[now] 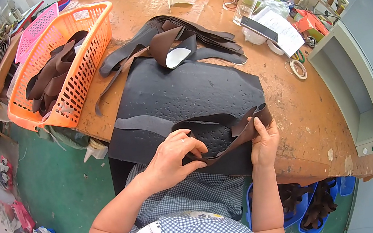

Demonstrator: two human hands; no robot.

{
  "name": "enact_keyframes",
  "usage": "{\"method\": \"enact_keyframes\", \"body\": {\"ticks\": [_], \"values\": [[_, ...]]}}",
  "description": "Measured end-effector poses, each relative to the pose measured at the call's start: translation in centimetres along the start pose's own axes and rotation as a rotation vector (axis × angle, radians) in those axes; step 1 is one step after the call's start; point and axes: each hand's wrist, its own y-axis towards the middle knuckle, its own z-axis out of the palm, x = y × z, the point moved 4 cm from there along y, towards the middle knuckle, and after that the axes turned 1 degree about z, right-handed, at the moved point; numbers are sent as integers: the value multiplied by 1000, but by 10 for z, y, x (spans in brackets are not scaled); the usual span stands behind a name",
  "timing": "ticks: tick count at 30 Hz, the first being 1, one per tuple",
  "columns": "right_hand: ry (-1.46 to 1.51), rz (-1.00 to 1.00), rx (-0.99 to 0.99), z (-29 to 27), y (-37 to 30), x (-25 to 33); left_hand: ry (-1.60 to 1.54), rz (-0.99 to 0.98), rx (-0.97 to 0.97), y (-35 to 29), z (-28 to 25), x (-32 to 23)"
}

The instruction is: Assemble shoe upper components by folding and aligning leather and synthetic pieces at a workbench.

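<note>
A dark brown leather-like strip [242,136] runs between my two hands, with its grey underside [145,122] showing at the left. My left hand [173,156] pinches the strip's lower edge between thumb and fingers. My right hand [264,137] grips a folded-over end, thumb on top. Beneath them lies a black, pitted mat [192,90] at the table's front edge. Just beyond the mat sits a pile of similar brown and grey strips [207,38], one curled up with a white patch [178,57] on it.
An orange plastic basket [86,59] with brown pieces [57,74] stands on the left of the brown table [295,112]. At the right are a glass jar [246,3], a phone [259,28], tape rolls [297,69] and a grey metal box [351,87]. Blue bins [311,229] stand below.
</note>
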Motion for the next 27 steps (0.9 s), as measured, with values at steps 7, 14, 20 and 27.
{"method": "enact_keyframes", "body": {"ticks": [7,14,20,27], "values": [[-2,3,-6,1,-1,1,-5,-7,-1,-1,0,0],[2,4,-7,0,0,0,-10,-9,-5,-1,1,0],[6,6,-6,-1,0,0,-12,-15,-5,-1,1,0],[2,-11,0,-2,1,-2,-7,-16,2,-1,0,1]]}}
